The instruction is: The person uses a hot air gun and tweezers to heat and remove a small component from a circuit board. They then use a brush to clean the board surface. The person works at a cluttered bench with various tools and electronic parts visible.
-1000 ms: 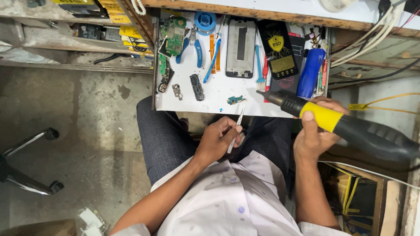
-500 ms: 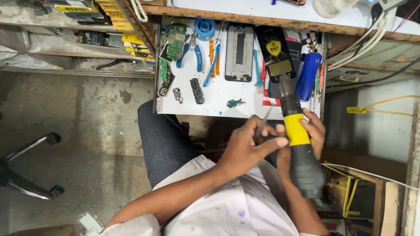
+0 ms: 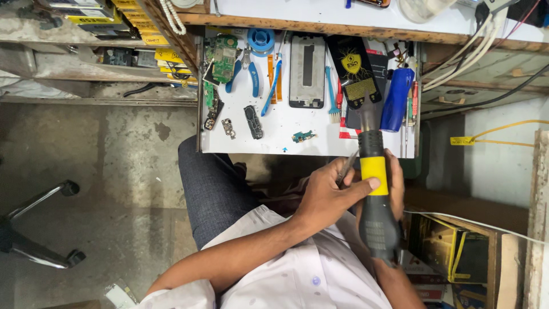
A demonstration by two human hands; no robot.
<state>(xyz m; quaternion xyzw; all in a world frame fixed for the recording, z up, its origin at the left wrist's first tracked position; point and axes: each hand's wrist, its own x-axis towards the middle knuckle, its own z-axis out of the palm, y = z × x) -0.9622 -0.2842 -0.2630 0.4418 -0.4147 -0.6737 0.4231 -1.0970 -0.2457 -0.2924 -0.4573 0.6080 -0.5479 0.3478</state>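
My right hand (image 3: 396, 182) grips a black heat gun with a yellow band (image 3: 374, 189), held upright over my lap, its nozzle pointing at the white work mat (image 3: 289, 129). My left hand (image 3: 329, 194) holds thin metal tweezers (image 3: 347, 167) and its thumb rests on the gun's yellow band. On the mat lie a phone frame (image 3: 307, 70), a green circuit board (image 3: 222, 56), blue-handled pliers (image 3: 245, 71), a small green part (image 3: 302, 136) and a blue bottle (image 3: 396, 100).
A black pad with a yellow emblem (image 3: 353, 68) lies under the gun's nozzle. White and black cables (image 3: 474, 63) run at the upper right. Shelves with yellow boxes (image 3: 114, 34) stand at the left. A chair leg (image 3: 40, 229) rests on the concrete floor.
The heat gun has swung from pointing sideways across my lap to standing upright toward the mat. My left hand with the tweezers has moved right onto the gun's yellow band.
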